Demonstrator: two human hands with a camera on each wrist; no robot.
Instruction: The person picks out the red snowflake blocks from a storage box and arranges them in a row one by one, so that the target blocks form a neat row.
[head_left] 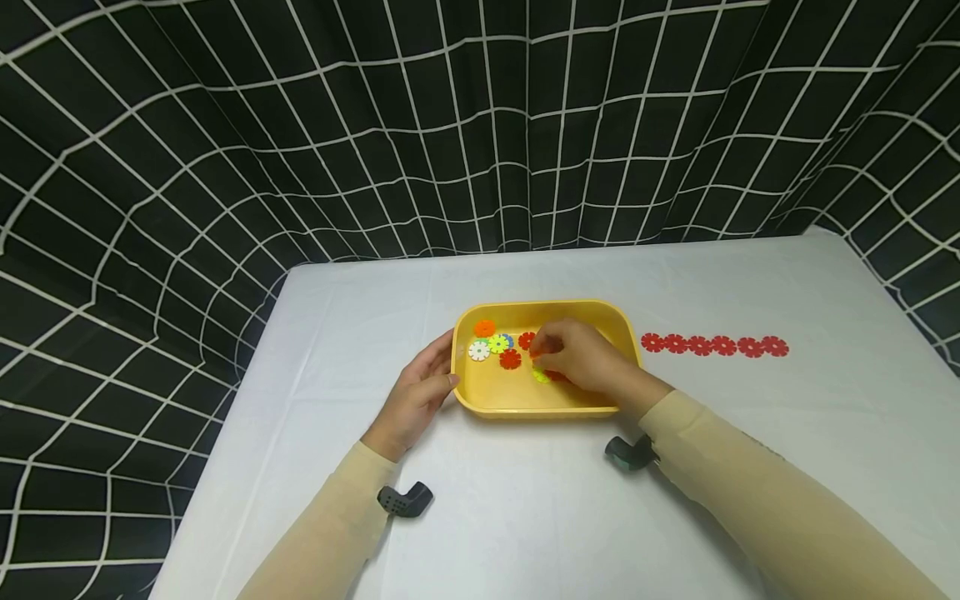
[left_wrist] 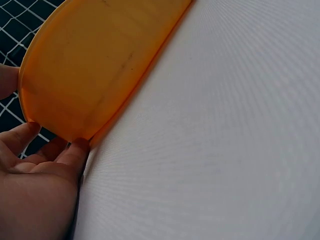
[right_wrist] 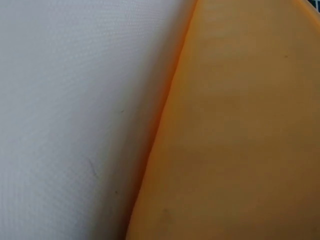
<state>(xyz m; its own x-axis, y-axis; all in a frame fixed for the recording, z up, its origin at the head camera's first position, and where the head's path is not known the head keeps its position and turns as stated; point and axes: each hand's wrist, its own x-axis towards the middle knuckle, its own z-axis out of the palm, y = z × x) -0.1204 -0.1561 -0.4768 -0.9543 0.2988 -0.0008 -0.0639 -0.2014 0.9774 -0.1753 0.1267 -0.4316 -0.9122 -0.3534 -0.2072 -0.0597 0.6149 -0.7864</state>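
A shallow yellow plastic tray (head_left: 480, 400) holds several small notched, flower-shaped discs. My left hand (head_left: 414, 396) holds the tray's left end, thumb by the rim. In the left wrist view its fingertips (left_wrist: 77, 146) press the outer wall. Inside the tray, my right hand (head_left: 576, 357) bends over the discs, thumb and forefinger together at a red disc that is mostly hidden. Beneath that hand a yellow-green disc (head_left: 541, 376) peeks out. Left of it lie a red disc (head_left: 510, 359), a white disc (head_left: 478, 351) and an orange disc (head_left: 484, 328).
A straight row of several red discs (head_left: 700, 345) lies on the white tablecloth (head_left: 510, 500) to the right of the tray. A black curtain with white grid lines (head_left: 450, 125) hangs behind and at the sides. In the right wrist view the tray wall (right_wrist: 240, 125) fills one side.
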